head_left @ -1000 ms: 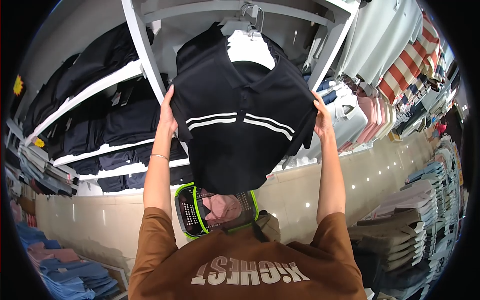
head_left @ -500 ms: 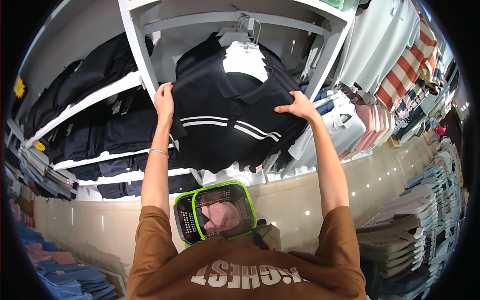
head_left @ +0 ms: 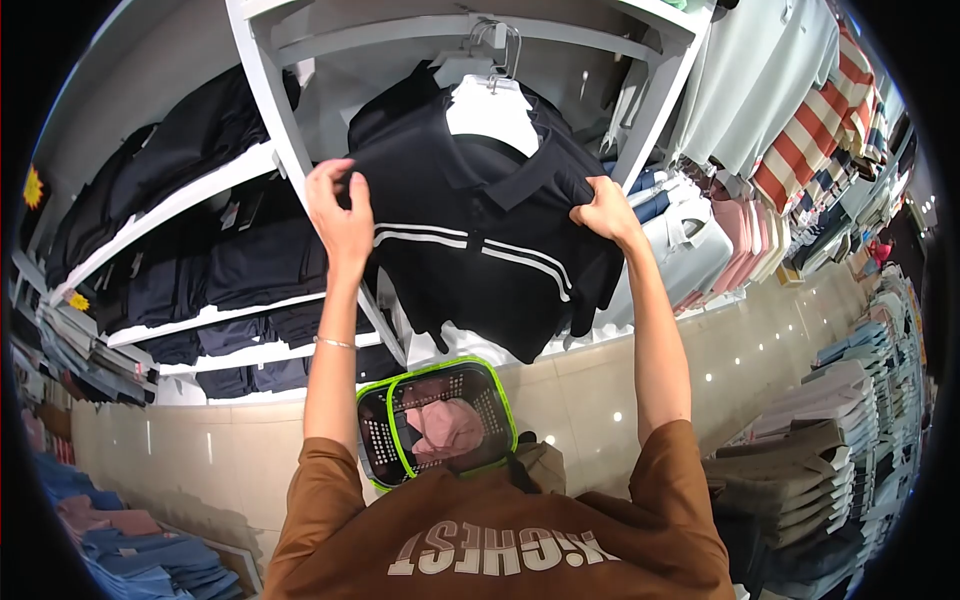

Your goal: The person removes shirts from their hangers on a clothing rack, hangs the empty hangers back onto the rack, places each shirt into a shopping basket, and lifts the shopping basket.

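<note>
A black polo shirt (head_left: 470,280) with white chest stripes hangs in front of me on a white hanger (head_left: 490,115). Its hooks loop over a rail, and more dark shirts (head_left: 400,105) hang behind it. My left hand (head_left: 340,215) is at the shirt's left shoulder, thumb and fingers apart and curved, with nothing visible between them. On the other side, my right hand (head_left: 607,212) is closed on the fabric near the right shoulder, fingers partly hidden. Below the shirt stands a black shopping basket with a green rim (head_left: 508,400), and a pink garment (head_left: 445,430) lies inside it.
White shelves (head_left: 180,195) with folded dark clothes are on the left. Pale and striped shirts (head_left: 815,140) hang at right. Folded stacks (head_left: 790,480) line the lower right, and blue clothes (head_left: 150,560) lie lower left. Tiled floor (head_left: 590,440) runs between.
My left hand has come off the shirt's shoulder and opened, moving slightly right. The right hand has tightened on the fabric, and the shirt's lower hem now hangs tilted.
</note>
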### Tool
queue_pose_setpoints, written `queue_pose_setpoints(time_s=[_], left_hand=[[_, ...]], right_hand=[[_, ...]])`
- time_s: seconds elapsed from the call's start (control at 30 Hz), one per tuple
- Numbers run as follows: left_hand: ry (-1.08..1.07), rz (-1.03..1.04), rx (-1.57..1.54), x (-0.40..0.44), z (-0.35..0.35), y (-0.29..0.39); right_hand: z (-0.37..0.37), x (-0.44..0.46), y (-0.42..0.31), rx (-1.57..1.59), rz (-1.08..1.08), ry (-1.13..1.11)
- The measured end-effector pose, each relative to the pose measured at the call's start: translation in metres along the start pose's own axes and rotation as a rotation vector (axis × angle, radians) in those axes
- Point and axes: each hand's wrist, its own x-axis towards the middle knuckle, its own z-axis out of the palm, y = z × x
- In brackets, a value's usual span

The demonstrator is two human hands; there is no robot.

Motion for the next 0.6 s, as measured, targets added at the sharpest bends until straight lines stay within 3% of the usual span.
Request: queue_pose_setpoints(time_s=[0.1,0.2,0.27,0.47,0.6], left_hand=[[-0.196,-0.183,-0.317,-0.022,0.005,0.006],[-0.447,-0.297,-0.352,-0.031,0.005,0.016],[-0.492,-0.316,-0.388,-0.032,0.002,0.03],[-0.454,-0.636,-0.668,-0.058,-0.001,0.032],[-0.556,-0.726,-0.665,-0.097,-0.015,0.035]], right_hand=[[0.007,0.009,0.01,-0.006,-0.045,0.171],[0.0,0.012,0.0,-0.042,-0.123,0.219],[0.001,0.004,-0.01,-0.06,-0.154,0.255],[0.014,-0.074,-0.057,-0.028,-0.115,0.187],[0.032,-0.131,-0.068,0.059,-0.044,0.14]])
